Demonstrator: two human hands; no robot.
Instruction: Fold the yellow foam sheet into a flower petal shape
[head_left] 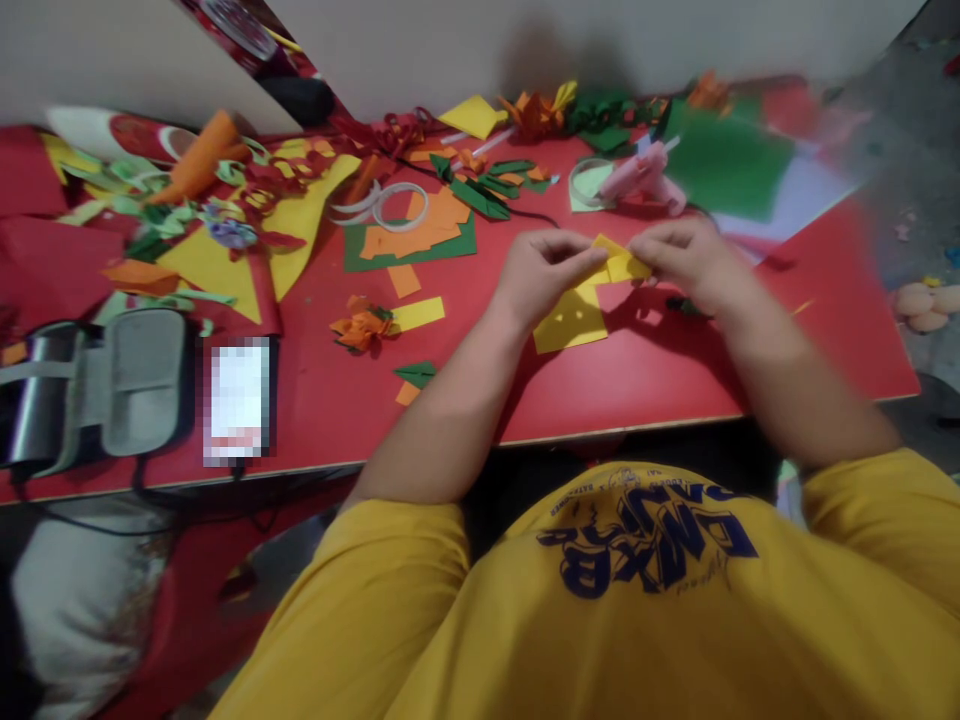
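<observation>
Between my two hands is a small piece of yellow paper [618,262], folded or creased in part. My left hand [551,268] pinches its left end between thumb and fingers. At the right end my right hand [684,258] grips it the same way. Under them, on the red table, lies a larger yellow paper sheet [571,322]. A pink glue gun [643,180] rests just beyond my hands, beside a roll of clear tape [589,184]. Something small and dark green [686,305] shows below my right wrist, partly hidden.
Orange paper strips [420,228] lie on a green sheet with a white tape roll [401,206]. An orange paper flower [361,325] sits left of my forearm. A phone [238,400] and an open grey case [146,380] are at the left. Green sheets [727,160] lie back right.
</observation>
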